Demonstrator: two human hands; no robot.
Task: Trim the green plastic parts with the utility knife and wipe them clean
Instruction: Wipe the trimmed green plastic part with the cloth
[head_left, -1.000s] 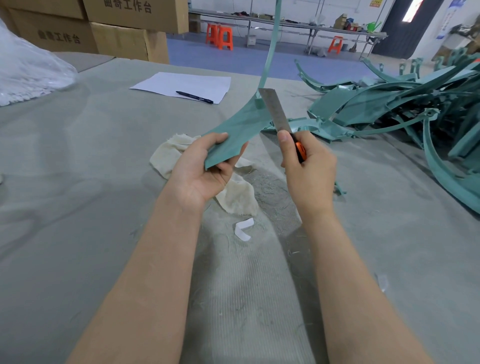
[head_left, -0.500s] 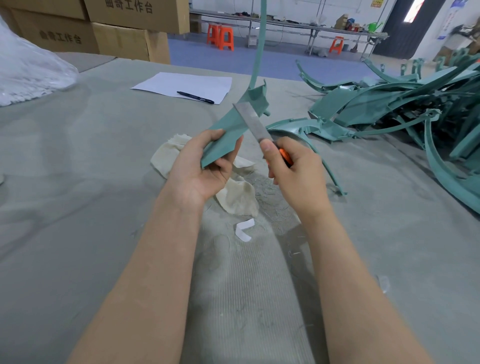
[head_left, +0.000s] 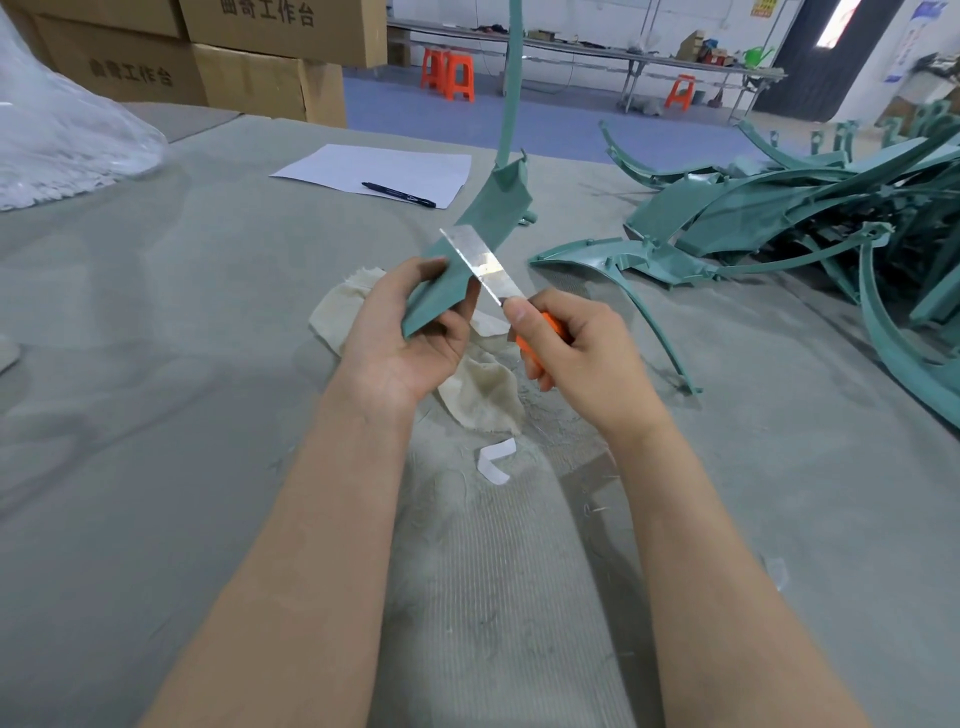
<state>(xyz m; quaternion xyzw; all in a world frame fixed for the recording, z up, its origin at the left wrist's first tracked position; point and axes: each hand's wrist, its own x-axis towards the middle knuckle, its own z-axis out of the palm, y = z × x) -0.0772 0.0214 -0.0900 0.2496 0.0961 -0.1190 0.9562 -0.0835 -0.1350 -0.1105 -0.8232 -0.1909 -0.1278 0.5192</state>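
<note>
My left hand (head_left: 405, 338) grips the lower end of a long green plastic part (head_left: 488, 213), whose thin strip rises past the top of the view. An orange-handled utility knife (head_left: 480, 262) is held in my right hand (head_left: 582, 353). Its long blade lies across the part's right edge, just above my left fingers. A cream cloth (head_left: 483, 389) lies on the table under both hands. More green parts (head_left: 779, 218) are piled at the right.
The grey felt table (head_left: 156, 389) carries a white paper sheet (head_left: 374, 171) with a black pen (head_left: 397, 194), a clear plastic bag (head_left: 67, 140) at far left and a white tape scrap (head_left: 496, 460). Cardboard boxes (head_left: 249, 78) stand behind. Plastic shavings lie near the cloth.
The knife blade has slid down along the part's edge toward my left hand. My right hand moved left and nearer, and the part has tilted more upright.
</note>
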